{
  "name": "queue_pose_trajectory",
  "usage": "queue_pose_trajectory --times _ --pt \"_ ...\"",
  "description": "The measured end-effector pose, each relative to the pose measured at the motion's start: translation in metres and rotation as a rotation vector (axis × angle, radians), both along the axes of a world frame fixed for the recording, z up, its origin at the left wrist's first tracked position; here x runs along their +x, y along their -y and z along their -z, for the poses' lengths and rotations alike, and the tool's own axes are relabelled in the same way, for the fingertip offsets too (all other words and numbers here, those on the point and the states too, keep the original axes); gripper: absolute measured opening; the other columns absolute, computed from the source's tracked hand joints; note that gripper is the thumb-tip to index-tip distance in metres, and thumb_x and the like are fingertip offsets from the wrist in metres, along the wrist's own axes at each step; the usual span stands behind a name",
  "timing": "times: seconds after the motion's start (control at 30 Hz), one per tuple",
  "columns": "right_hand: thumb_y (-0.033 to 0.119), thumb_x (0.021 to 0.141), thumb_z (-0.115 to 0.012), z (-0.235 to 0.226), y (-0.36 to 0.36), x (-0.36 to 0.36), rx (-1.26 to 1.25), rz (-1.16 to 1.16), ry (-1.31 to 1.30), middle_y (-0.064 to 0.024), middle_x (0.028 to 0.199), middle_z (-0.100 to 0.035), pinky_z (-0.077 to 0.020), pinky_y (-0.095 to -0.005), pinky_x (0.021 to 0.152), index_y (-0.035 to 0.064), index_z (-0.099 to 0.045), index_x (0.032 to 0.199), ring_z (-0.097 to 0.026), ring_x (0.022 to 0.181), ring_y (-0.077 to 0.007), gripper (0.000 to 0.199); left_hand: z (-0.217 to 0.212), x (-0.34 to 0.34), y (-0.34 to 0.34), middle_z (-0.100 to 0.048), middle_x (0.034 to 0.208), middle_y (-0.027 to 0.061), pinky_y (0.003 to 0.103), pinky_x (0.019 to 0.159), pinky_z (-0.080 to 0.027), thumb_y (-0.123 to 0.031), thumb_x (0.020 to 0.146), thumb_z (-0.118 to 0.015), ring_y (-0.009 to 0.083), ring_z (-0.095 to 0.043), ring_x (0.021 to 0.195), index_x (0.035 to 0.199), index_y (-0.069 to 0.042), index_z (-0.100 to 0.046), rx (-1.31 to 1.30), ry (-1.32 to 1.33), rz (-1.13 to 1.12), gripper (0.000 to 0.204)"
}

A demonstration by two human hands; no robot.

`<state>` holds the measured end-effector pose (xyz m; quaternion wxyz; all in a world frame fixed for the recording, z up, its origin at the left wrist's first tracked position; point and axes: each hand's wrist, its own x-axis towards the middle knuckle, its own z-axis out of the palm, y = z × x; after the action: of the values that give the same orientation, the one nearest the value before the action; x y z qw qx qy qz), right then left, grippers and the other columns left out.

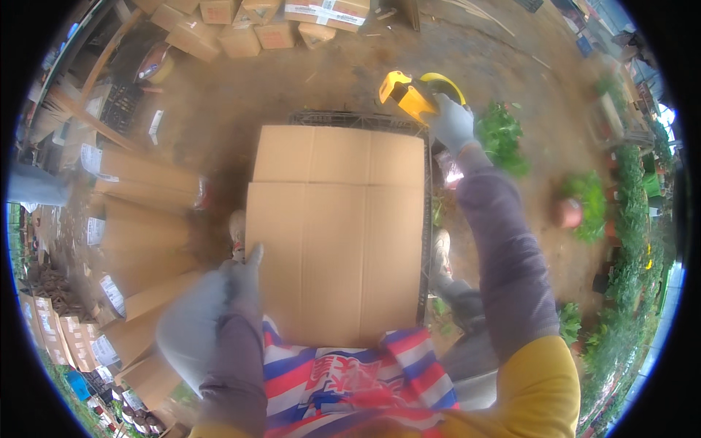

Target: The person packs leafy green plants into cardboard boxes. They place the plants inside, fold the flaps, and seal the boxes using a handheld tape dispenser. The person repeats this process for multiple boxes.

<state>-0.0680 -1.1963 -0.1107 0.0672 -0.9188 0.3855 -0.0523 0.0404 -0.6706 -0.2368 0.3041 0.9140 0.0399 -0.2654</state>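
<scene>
A closed cardboard box point(336, 248) lies in front of me, a flap seam running across its top. It rests on a dark plastic crate point(328, 117), of which only the edges show. My left hand point(244, 276), in a grey glove, holds the box at its left edge; the thumb shows at the rim, while the other fingers are partly hidden. Beyond the box's far right corner, my right hand point(454, 125), gloved too, is closed around a yellow tape dispenser point(410, 97). The dispenser is held up, apart from the box.
Flattened or folded cartons point(146, 230) are ranged along the left. Several taped boxes point(274, 34) stand at the far side. Leafy plants point(500, 135) and a potted plant point(568, 212) are on the ground at right, near a long green row of plants point(631, 219).
</scene>
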Motion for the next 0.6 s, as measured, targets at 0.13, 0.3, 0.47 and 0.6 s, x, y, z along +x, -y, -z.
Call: queue_pose_trajectory --times 0.13,0.3,0.47,0.6 --pt "0.044 0.088 -0.065 0.015 0.0 -0.006 0.043 -0.015 -0.029 -0.011 0.126 -0.067 -0.0322 -0.0522 0.112 0.0174 -0.052 0.142 -0.06 0.12 -0.0304 0.062 0.035 0.023 0.012 -0.071 0.11 0.0212 0.035 0.082 -0.053 -0.057 0.084 -0.074 0.0267 -0.069 0.093 0.128 0.01 -0.06 -0.211 0.238 -0.149 0.082" --pt "0.037 0.084 -0.068 0.05 -0.029 -0.009 0.037 -0.086 0.066 -0.0109 0.115 -0.072 -0.0331 -0.05 0.11 0.0154 -0.057 0.137 -0.064 0.114 -0.0312 0.058 0.067 0.036 -0.015 -0.066 0.12 0.0273 0.037 0.09 -0.051 -0.063 0.082 -0.071 0.0317 -0.065 0.112 0.132 0.008 -0.057 0.015 0.044 0.127 0.088" --pt "0.038 0.084 -0.068 0.046 -0.048 0.0 0.06 -0.21 -0.218 -0.0145 0.107 -0.072 -0.0424 -0.0476 0.099 0.0104 -0.058 0.13 -0.065 0.106 -0.0316 0.055 0.015 0.028 0.01 -0.063 0.125 0.0271 0.041 0.095 -0.049 -0.065 0.08 -0.07 0.0361 -0.061 0.117 0.128 0.006 -0.06 0.172 0.317 0.133 0.086" --pt "0.038 0.084 -0.071 0.039 -0.058 -0.012 -0.097 -0.275 -0.079 -0.0104 0.123 -0.067 -0.0448 -0.0463 0.1 0.0129 -0.052 0.141 -0.06 0.118 -0.0332 0.065 -0.065 -0.025 0.07 -0.055 0.137 0.0239 0.047 0.105 -0.044 -0.057 0.072 -0.076 0.0362 -0.055 0.126 0.133 -0.001 -0.056 0.515 0.755 0.572 0.086"
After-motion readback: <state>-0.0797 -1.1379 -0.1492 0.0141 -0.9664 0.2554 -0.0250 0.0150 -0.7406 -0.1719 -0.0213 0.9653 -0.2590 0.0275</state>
